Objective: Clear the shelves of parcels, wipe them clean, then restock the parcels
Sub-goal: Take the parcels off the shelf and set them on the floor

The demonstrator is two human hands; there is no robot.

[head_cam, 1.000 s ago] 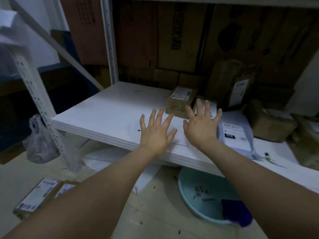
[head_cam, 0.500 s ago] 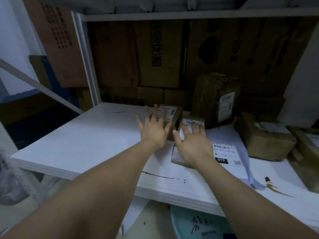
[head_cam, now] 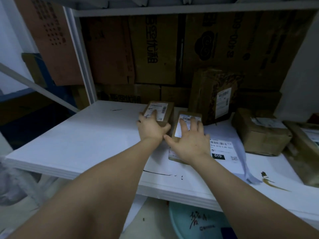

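Observation:
Several parcels lie on the white shelf [head_cam: 82,145]. My left hand [head_cam: 151,129] grips the near end of a small brown labelled box [head_cam: 164,110], fingers on its top and thumb round its front corner. My right hand [head_cam: 189,142] rests flat, fingers spread, on a flat brown parcel with a white label [head_cam: 177,131] just to the right of that box. Beside it lies a white mailer bag marked 010 [head_cam: 224,152]. A tall wrapped parcel [head_cam: 210,95] stands behind. A brown carton [head_cam: 260,133] and another parcel [head_cam: 307,149] sit farther right.
Flattened cardboard sheets [head_cam: 155,49] line the back of the shelf. A white upright post [head_cam: 81,57] stands at the left rear and an upper shelf edge [head_cam: 189,8] runs overhead. A teal basin [head_cam: 198,225] sits on the floor below the shelf.
Both hands reached forward from the shelf's front edge to the parcels. The left hand has closed on the small box, and the right hand lies further onto the flat parcel.

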